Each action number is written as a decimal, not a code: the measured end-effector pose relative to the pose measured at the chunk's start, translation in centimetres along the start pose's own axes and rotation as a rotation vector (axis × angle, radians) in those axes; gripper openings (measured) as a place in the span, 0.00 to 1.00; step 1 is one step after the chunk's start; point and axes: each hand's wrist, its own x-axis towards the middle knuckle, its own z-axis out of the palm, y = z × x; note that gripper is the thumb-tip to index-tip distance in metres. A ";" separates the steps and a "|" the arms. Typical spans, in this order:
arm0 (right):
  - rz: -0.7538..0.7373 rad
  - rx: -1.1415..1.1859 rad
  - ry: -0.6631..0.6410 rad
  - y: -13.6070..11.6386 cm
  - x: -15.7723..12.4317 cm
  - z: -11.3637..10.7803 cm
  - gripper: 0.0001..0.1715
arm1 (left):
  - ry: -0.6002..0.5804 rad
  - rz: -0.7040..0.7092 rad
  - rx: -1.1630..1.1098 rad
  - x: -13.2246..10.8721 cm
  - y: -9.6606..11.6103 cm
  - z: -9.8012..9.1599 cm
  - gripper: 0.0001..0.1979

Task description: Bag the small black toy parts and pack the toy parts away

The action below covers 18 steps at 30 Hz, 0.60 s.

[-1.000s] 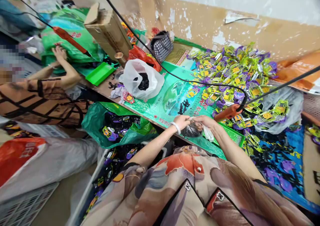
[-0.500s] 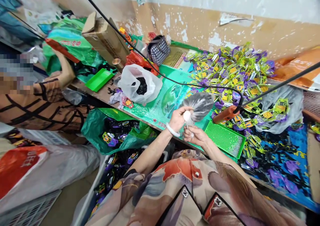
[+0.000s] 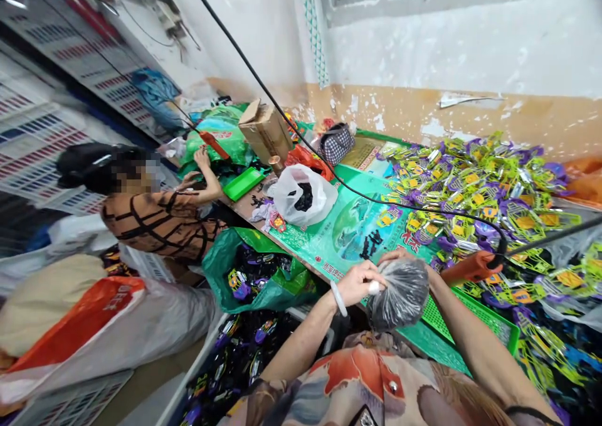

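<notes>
a long counter (image 3: 242, 207), partly covered in green printed sheeting (image 3: 320, 241), slants from the upper left toward the lower right of the frame. a big heap of yellow-green and purple plastic parts (image 3: 470, 194) lies loose and unbagged over its right side. at centre left, below the counter's edge, a green sack (image 3: 221, 269) gapes open, part full. near the middle, a white plastic bag (image 3: 291, 203) stands open with black pieces (image 3: 303, 197) inside. at lower centre, a clear bag (image 3: 399, 294) with dark contents is held up at the counter's near edge; it looks filled and gathered, though whether it is knotted cannot be made out. the left hand (image 3: 358, 285) pinches closed on the bag's upper left, so the bulge sits right of and below that grip. the right hand (image 3: 397, 256), mostly hidden behind the bag, is at its top; how far that grip closes i cannot tell. smallest, loose black bits (image 3: 371, 244) lie just beyond the hands.
</notes>
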 end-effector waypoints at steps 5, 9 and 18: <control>0.044 -0.177 -0.256 -1.4 0.1 -0.5 0.09 | -0.264 -0.031 -0.070 -0.3 -1.6 0.3 0.07; -0.108 -0.477 -0.190 -2.5 -0.2 0.3 0.10 | -0.031 -0.037 0.049 0.0 -2.3 0.9 0.05; -0.374 -1.013 0.556 -0.4 -2.7 9.7 0.20 | 0.768 -0.284 -0.594 2.3 -4.1 2.8 0.18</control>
